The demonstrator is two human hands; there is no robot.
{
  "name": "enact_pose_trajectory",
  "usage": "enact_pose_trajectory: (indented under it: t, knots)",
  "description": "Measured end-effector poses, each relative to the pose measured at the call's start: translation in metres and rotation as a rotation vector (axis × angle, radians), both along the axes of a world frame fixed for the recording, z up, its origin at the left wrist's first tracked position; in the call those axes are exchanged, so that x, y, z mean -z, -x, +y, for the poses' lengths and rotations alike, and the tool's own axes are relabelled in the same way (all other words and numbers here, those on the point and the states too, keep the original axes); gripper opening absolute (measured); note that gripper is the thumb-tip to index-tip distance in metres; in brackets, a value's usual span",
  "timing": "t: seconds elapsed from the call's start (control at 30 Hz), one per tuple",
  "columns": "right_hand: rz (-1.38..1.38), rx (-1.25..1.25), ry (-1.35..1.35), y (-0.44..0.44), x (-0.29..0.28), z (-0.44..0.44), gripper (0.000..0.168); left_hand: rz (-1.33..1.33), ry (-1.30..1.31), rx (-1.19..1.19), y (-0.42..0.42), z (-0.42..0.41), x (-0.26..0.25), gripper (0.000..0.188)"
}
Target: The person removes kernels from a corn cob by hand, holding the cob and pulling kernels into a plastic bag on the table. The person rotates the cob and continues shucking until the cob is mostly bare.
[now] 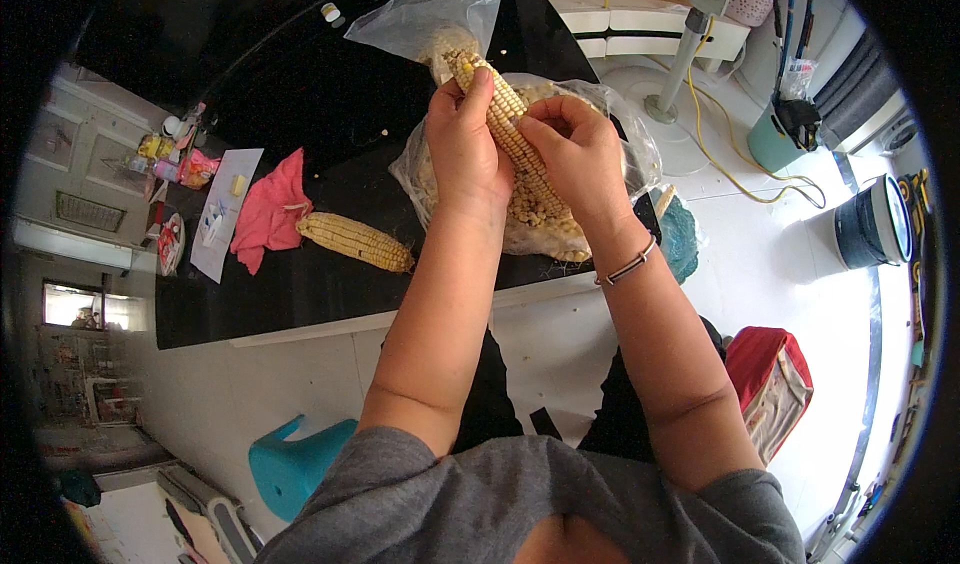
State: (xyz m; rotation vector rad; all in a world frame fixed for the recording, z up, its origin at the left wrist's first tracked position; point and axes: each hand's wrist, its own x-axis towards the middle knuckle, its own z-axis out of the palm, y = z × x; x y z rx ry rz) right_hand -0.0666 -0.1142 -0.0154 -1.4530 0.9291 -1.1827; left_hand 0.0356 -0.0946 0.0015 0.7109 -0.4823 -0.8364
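An ear of dried corn (511, 118) is gripped in my left hand (469, 140), whose thumb lies along the kernels near the upper end. The fingers of my right hand (574, 144) press on the kernels at the ear's right side; whether they pinch it cannot be told. Beneath both hands lies a clear plastic bag (634, 121) with loose corn kernels (534, 208). Beyond my left hand is another clear plastic bag (427, 18) with something pale in its lower part. A second corn ear (356, 241) rests on the black tabletop (322, 301), left of my left forearm.
A pink cloth (271, 211) and a white sheet (226, 215) lie at the table's left. A small bottle (330, 13) stands farther back. On the floor are a teal stool (296, 466), a red bag (757, 354), a bucket (874, 223) and a yellow cable (697, 121).
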Motion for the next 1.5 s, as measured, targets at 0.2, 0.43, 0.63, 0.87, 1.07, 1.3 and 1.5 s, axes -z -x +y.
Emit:
enact_pose_trajectory:
  t: [0.2, 0.43, 0.63, 0.87, 1.07, 1.3, 1.5]
  knots:
    - [-0.062, -0.041, 0.009, 0.003, 0.005, -0.005, 0.017, -0.025, 0.003, 0.021, -0.001, 0.003, 0.0, 0.022]
    - [-0.052, -0.053, 0.022, 0.001, -0.001, 0.001, 0.015, 0.006, -0.013, -0.001, -0.007, 0.002, 0.002, 0.022]
    - [0.111, 0.027, 0.23, 0.0, -0.011, 0.011, 0.014, 0.068, -0.018, 0.047, -0.01, 0.007, -0.001, 0.021]
    - [-0.059, 0.069, 0.226, -0.008, -0.027, -0.013, 0.014, 0.202, -0.047, 0.067, -0.033, 0.015, -0.007, 0.024]
    - [0.217, 0.13, 0.628, -0.077, -0.081, -0.07, 0.019, 0.254, -0.029, 0.072, -0.036, 0.021, -0.008, 0.023]
    - [0.525, 0.187, 0.757, -0.123, -0.082, -0.138, 0.026, 0.255, -0.009, 0.067, -0.039, 0.019, -0.011, 0.022]
    - [0.327, -0.028, 0.404, -0.055, -0.082, -0.07, 0.024, 0.279, 0.005, 0.088, -0.048, 0.021, -0.01, 0.027]
